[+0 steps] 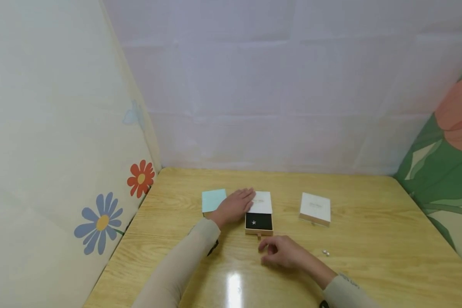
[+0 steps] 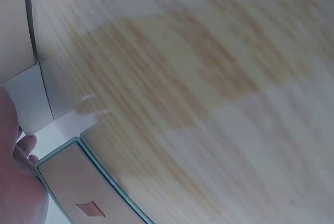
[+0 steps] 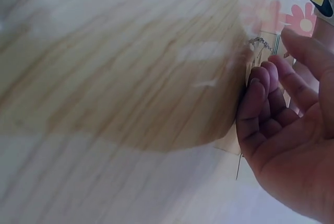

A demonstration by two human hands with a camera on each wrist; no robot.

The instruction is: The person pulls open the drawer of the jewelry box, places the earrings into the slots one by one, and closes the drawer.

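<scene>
Head view: left hand (image 1: 234, 207) flat on sleeve of drawer box (image 1: 259, 214), table (image 1: 369, 239) centre; right hand (image 1: 282, 251), loosely curled, empty, at 6 o'clock; drawer half out, likely needs a tab pinch.

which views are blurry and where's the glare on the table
Head view: sharp, with a bright white glare patch on the glossy wooden table near the bottom edge, between the two forearms. Left wrist view: wood grain smeared by blur. Right wrist view: table blurred too, while the right hand shows more clearly.

Head view looks down at the table (image 1: 369, 214); wrist views skim it close
</scene>
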